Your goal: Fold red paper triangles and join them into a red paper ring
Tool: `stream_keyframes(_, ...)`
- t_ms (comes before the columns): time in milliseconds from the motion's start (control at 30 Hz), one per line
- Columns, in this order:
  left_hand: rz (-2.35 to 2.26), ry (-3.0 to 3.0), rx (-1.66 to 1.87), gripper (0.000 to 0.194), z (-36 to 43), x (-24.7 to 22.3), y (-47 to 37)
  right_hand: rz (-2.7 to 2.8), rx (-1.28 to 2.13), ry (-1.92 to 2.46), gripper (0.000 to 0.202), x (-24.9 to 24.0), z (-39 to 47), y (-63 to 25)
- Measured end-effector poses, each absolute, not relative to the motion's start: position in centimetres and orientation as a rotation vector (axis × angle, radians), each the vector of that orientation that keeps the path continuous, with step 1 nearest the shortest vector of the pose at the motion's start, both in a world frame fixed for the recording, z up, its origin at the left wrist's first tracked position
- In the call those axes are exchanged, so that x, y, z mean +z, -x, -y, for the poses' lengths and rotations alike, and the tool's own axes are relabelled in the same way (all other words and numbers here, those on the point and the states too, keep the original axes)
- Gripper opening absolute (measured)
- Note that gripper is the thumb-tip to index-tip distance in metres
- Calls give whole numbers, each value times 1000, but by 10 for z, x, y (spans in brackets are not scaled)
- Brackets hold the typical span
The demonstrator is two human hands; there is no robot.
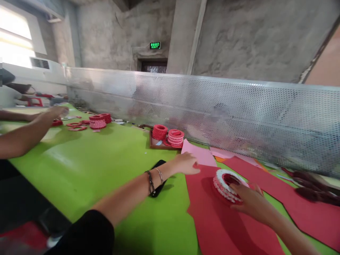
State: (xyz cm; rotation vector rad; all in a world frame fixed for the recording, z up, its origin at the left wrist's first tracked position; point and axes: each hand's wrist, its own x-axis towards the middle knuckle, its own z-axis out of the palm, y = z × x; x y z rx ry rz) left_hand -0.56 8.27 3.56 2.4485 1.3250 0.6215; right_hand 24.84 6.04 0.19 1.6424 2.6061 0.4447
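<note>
A stack of scalloped rings, white on top with pink and red below [222, 190], stands on a red sheet [204, 212]. My right hand [251, 200] grips the right side of this stack, fingers reaching into its hole. My left hand [186, 163] hovers at the upper left edge of the red sheet, beside a pink sheet [200, 153]; its fingers are bent and slightly blurred, and I cannot make out anything in them. A black phone [158, 189] lies beneath my left wrist, which wears two bracelets.
A brown tray [166, 147] holds red and pink ring stacks behind my left hand. More ring stacks [97, 122] stand farther left, near another person's arms [29, 134]. Dark-handled scissors [309, 186] lie at right. A perforated metal screen [212, 109] borders the green table [106, 156].
</note>
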Motion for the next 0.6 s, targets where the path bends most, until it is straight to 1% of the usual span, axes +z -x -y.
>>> stream_keyframes(100, -1449, -2518, 358, 25, -85, 20, 29, -2508, 267, -1654, 16, 19, -56, -236)
stream_keyframes(200, -1521, -2554, 212, 37, -83, 2, 50, -2493, 162, -1655, 7, 27, -57, -229)
stream_keyframes(267, -1545, -2592, 205, 42, -80, -9, 60, -2480, 128, -1651, 6, 28, -60, -227)
stream_keyframes(500, -1520, -2676, 231, 40, -79, -20, 69, -2381, 76, -1709, 8, 18, -65, -227)
stream_keyframes(600, -1518, -2675, 246, 38, -81, -21, 70, -2454, 55, -1761, 8, 11, -67, -232)
